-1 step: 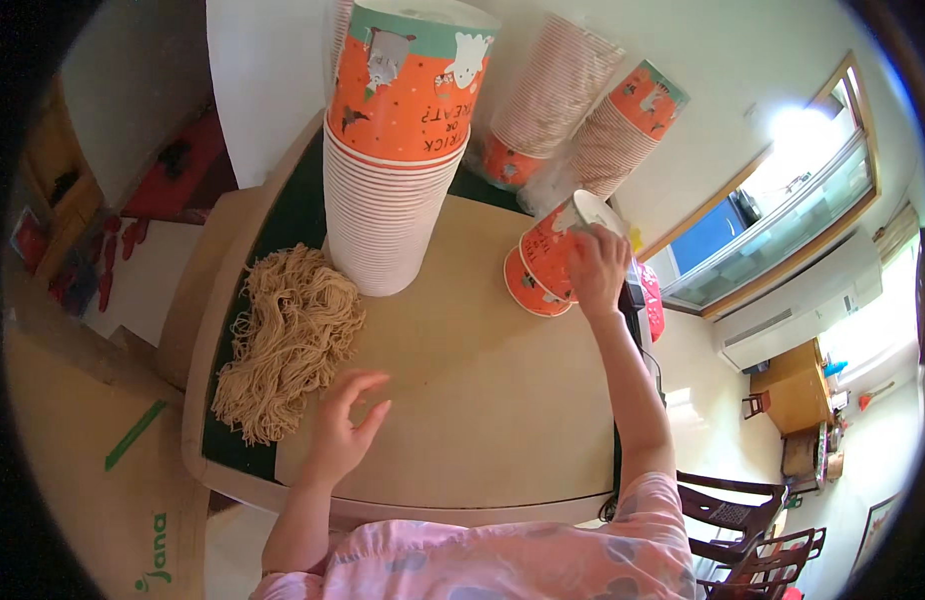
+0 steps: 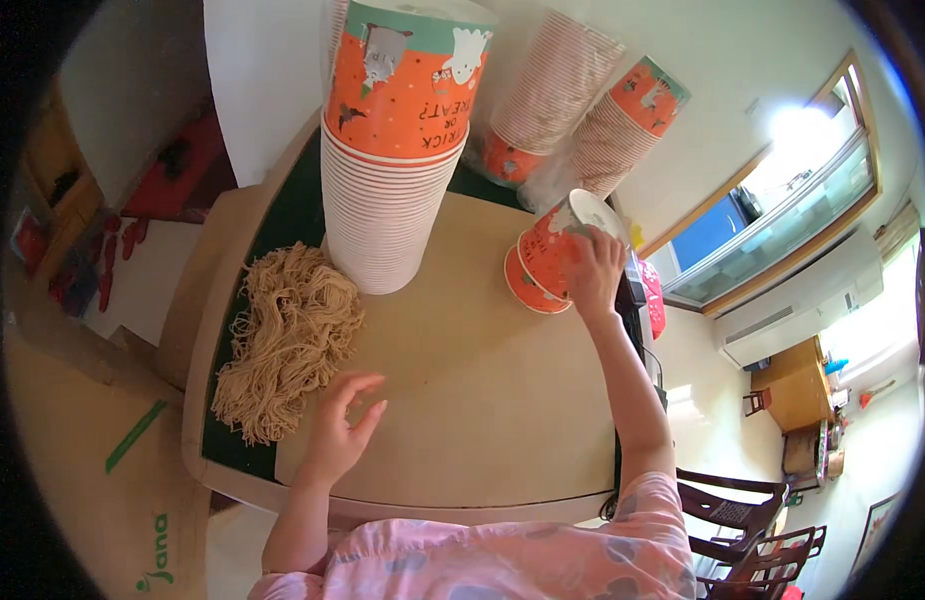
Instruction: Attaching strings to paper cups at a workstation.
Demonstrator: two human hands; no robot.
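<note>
My right hand [image 2: 597, 272] grips an orange-and-green paper cup [image 2: 545, 245], which is bottom-up at the far right of the table. Under it shows another orange cup [image 2: 529, 290] with a white rim; the two are nested or stacked. My left hand [image 2: 341, 428] hovers over the near left of the table, fingers curved and thumb apart, holding nothing. Beside it lies a loose bundle of beige cotton strings [image 2: 293, 345]. A tall upside-down stack of nested paper cups [image 2: 391, 205], white rims showing, stands at the far left of the board.
A tan board [image 2: 473, 410] covers most of the dark green table top. Behind stand two plastic-wrapped cup stacks [image 2: 558, 85] [image 2: 623, 140]. A cardboard box [image 2: 93, 450] is at the left. Dark wooden chairs [image 2: 733, 510] stand at the right.
</note>
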